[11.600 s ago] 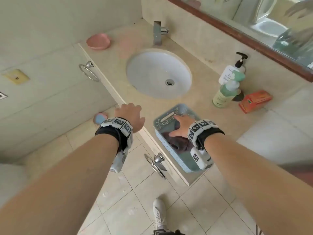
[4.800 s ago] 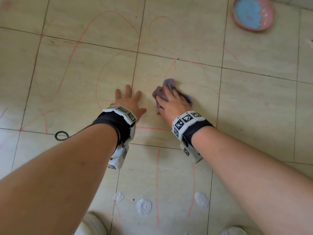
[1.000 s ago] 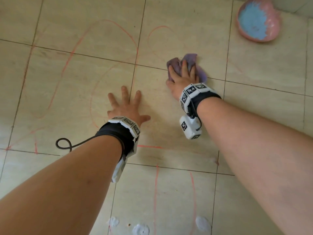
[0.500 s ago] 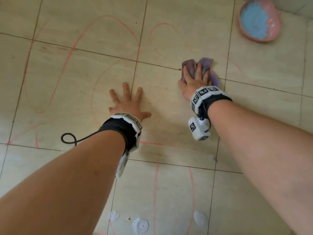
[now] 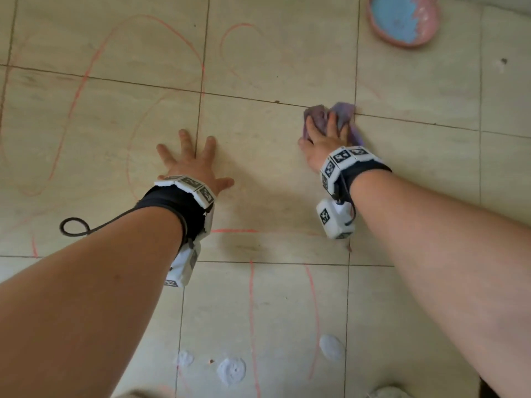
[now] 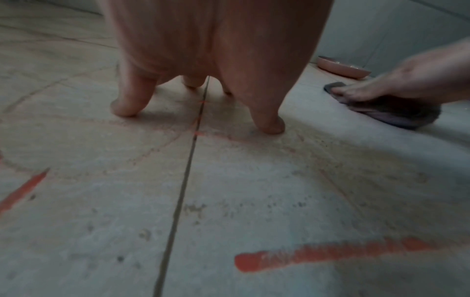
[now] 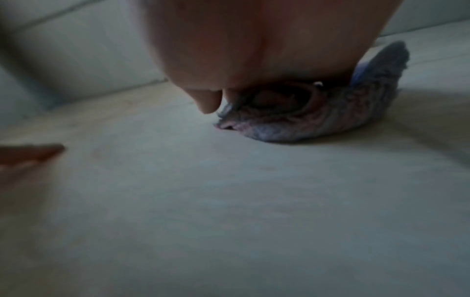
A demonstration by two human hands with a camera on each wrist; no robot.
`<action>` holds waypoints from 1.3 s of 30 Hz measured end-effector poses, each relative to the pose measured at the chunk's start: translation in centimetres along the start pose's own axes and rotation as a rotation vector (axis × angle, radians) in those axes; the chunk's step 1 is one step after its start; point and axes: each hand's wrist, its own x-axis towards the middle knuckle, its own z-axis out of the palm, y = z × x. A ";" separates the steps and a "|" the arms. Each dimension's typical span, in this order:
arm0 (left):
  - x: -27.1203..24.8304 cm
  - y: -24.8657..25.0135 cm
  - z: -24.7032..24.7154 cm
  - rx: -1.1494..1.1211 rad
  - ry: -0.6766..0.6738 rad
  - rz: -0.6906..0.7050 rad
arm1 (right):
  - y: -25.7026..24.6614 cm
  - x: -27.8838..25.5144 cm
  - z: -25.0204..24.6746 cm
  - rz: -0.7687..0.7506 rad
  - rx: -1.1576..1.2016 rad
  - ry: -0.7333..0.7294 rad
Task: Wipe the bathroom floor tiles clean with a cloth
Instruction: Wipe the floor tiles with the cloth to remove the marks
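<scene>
A crumpled purple cloth (image 5: pixel 342 112) lies on the beige floor tiles (image 5: pixel 258 156), at a crossing of grout lines. My right hand (image 5: pixel 321 139) presses down on it with fingers stretched over the fabric. The left wrist view shows the cloth (image 6: pixel 396 114) flattened under those fingers (image 6: pixel 356 93), and the right wrist view shows the cloth (image 7: pixel 318 120) bunched beneath the palm. My left hand (image 5: pixel 189 165) is spread flat on the tile to the left, fingertips (image 6: pixel 269 124) bearing on the floor. Red scribbled lines (image 5: pixel 230 230) cross the tiles around both hands.
A pink dish with blue inside (image 5: pixel 402 20) sits on the floor at the far right, near the wall. White foam blobs (image 5: pixel 231 370) dot the near tiles. A black cable loop (image 5: pixel 73 226) hangs off my left wrist. A shoe tip (image 5: pixel 385 393) shows at the bottom.
My right hand has slid the cloth to the right, further from the left hand, up to the vertical grout line. The left hand stays planted on the tile.
</scene>
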 end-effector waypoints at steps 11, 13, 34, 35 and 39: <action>-0.3 8.0 0.2 0.044 0.133 0.158 | 13.6 -8.3 5.7 -0.002 -0.024 -0.050; -0.1 11.7 0.5 0.073 0.099 0.217 | 14.6 -5.6 3.3 0.121 0.090 -0.040; 0.4 14.2 2.3 0.101 0.104 0.166 | 10.6 -4.1 4.1 0.074 0.172 0.069; 0.5 14.2 2.2 0.100 0.097 0.166 | 10.0 -5.5 5.3 0.011 0.124 0.040; 0.4 14.1 1.9 0.084 0.076 0.182 | 14.5 -9.8 8.1 0.012 0.039 -0.020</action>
